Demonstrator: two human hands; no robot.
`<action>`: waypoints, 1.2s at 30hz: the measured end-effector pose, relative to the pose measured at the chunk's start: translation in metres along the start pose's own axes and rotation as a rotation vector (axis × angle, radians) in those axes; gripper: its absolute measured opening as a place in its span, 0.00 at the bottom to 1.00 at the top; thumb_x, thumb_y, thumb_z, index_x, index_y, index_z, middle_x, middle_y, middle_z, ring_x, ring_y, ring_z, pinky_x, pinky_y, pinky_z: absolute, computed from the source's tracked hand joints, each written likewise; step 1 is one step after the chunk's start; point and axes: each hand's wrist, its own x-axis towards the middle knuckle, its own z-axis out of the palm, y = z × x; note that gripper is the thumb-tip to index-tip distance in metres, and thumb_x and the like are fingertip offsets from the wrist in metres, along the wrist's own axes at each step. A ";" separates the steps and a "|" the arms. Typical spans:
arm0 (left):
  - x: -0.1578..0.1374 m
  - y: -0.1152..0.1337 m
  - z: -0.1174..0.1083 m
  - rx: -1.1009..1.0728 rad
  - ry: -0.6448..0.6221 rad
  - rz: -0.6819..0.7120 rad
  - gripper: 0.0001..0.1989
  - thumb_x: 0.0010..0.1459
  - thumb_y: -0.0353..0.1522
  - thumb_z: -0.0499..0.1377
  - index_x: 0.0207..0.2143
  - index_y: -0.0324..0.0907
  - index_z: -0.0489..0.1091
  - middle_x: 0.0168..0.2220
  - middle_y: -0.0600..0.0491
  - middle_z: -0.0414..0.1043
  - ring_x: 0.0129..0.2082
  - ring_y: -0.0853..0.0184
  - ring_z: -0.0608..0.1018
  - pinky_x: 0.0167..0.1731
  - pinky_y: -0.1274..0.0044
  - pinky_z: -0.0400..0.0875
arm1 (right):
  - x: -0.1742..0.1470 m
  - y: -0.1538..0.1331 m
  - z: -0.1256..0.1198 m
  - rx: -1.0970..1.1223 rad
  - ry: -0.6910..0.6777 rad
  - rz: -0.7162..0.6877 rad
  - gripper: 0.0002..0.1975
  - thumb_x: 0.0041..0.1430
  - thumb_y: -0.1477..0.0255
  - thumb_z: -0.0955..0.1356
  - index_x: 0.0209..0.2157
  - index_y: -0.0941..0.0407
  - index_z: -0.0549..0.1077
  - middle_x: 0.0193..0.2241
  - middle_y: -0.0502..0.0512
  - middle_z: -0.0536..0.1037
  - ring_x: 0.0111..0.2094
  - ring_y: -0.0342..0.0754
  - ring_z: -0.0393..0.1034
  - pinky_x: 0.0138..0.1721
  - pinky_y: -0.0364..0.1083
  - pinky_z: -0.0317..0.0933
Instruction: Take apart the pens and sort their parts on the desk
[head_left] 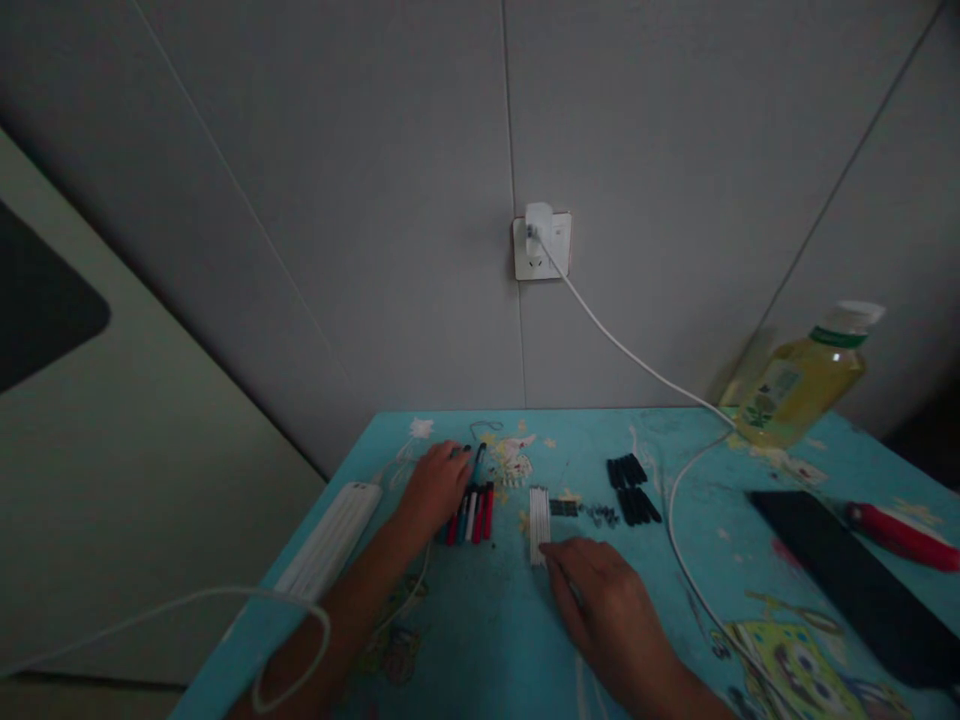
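Note:
My left hand (437, 487) reaches over the far end of a row of pen barrels (471, 515), coloured red, white, blue and dark. Its fingers are curled beside a tilted blue pen barrel (478, 463) and seem closed on it, though the fingertips are partly hidden. My right hand (604, 595) rests low in the middle, thumb and forefinger drawn together at the near right end of a bundle of thin white rods (539, 520). Right of the rods lie small dark pieces (564, 508), small metallic parts (600, 515) and two groups of black pen caps (634, 490).
A white power strip (330, 540) lies along the left edge of the blue patterned table (480, 620). White cable (675, 500) runs from the wall socket (541, 248) across the right side. Further right are a bottle (806, 380), a black flat object (855, 580) and a red-handled item (904, 535).

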 end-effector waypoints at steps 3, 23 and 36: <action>-0.002 0.004 0.008 -0.040 -0.007 0.062 0.17 0.68 0.35 0.52 0.55 0.44 0.70 0.59 0.48 0.67 0.58 0.60 0.69 0.59 0.68 0.61 | -0.001 0.002 0.001 -0.008 -0.020 0.006 0.13 0.66 0.76 0.61 0.45 0.54 0.76 0.35 0.57 0.78 0.36 0.52 0.74 0.42 0.52 0.68; 0.002 -0.024 0.017 -0.131 -0.091 -0.024 0.18 0.66 0.26 0.48 0.54 0.41 0.72 0.50 0.46 0.74 0.50 0.63 0.74 0.54 0.71 0.65 | -0.006 0.013 0.007 -0.021 -0.047 -0.026 0.13 0.68 0.74 0.61 0.48 0.53 0.74 0.39 0.58 0.79 0.38 0.53 0.74 0.44 0.53 0.68; 0.006 -0.033 0.037 -0.214 -0.032 0.027 0.16 0.69 0.31 0.49 0.53 0.42 0.72 0.49 0.47 0.72 0.48 0.62 0.74 0.52 0.71 0.67 | -0.007 0.012 0.005 -0.022 -0.069 0.005 0.13 0.69 0.73 0.61 0.48 0.52 0.74 0.39 0.55 0.79 0.38 0.51 0.74 0.44 0.52 0.66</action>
